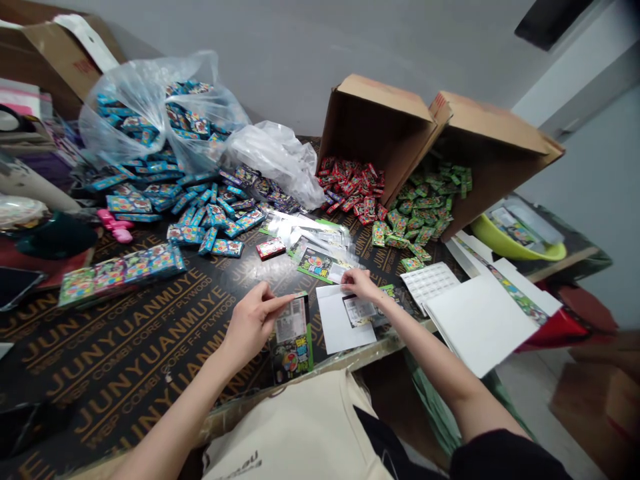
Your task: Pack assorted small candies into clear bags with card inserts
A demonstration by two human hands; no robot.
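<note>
My left hand pinches the top edge of a green printed packet lying at the near table edge. Fingers of my right hand are closed on a small white label that rests on a white sheet. A pile of clear sleeves with green cards lies just beyond both hands. One red packet sits alone to the left of that pile.
Blue packets spill from clear plastic bags at far left. Tipped cardboard boxes hold red packets and green packets. White sheets overhang the right edge near a yellow-green bowl. A long packet strip lies left.
</note>
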